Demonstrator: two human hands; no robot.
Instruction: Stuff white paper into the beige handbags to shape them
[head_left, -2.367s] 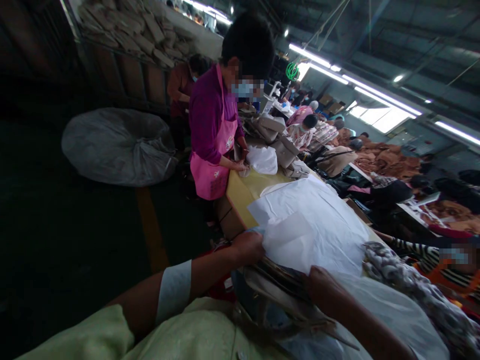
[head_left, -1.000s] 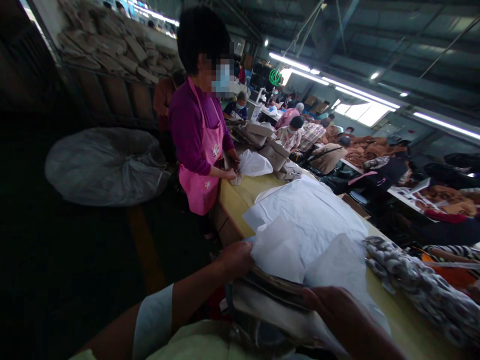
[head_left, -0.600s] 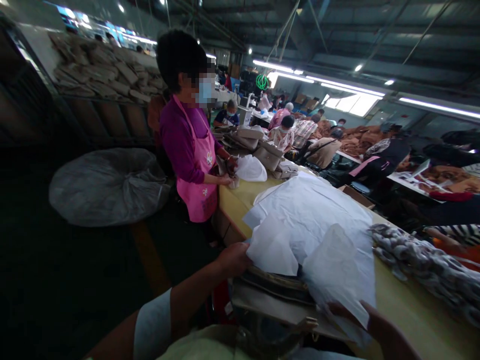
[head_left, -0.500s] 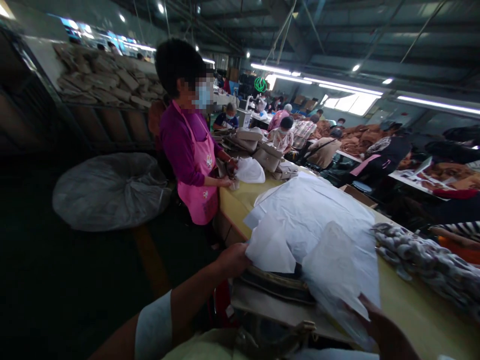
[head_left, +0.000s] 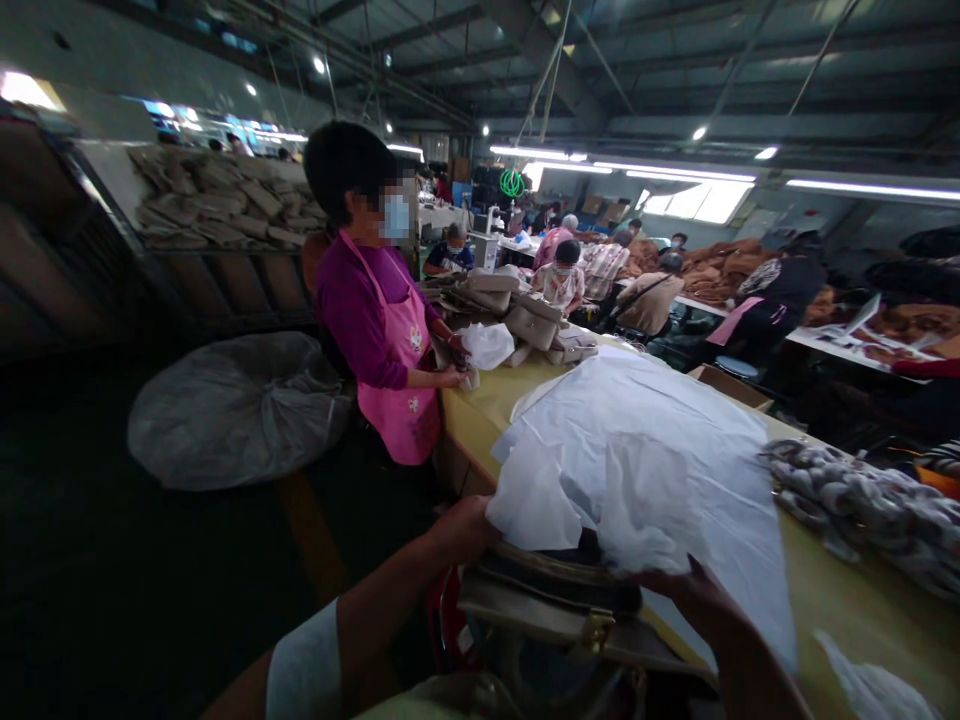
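Note:
A beige bag (head_left: 525, 604) with a dark opening and a gold clasp (head_left: 598, 632) lies in front of me at the table's near edge. My left hand (head_left: 466, 528) is closed on a piece of thin white paper (head_left: 534, 497) at the bag's left end. Another crumpled white sheet (head_left: 649, 495) stands up over the bag's right side, with my right hand (head_left: 686, 592) closed on its lower edge. Behind both, a large white sheet (head_left: 720, 480) is spread on the yellow table (head_left: 840, 610).
Across the table's left end stands a person in a pink apron (head_left: 401, 355), handling white paper beside piled beige bags (head_left: 529, 320). Grey looped straps (head_left: 862, 500) lie at the right. A thin plastic piece (head_left: 874, 680) rests near the front right, and a large wrapped bundle (head_left: 236, 410) on the floor.
My right hand has moved up and left with its white sheet, closer to the bag. The bag's clasp now shows. A thin plastic piece has come into view at the lower right.

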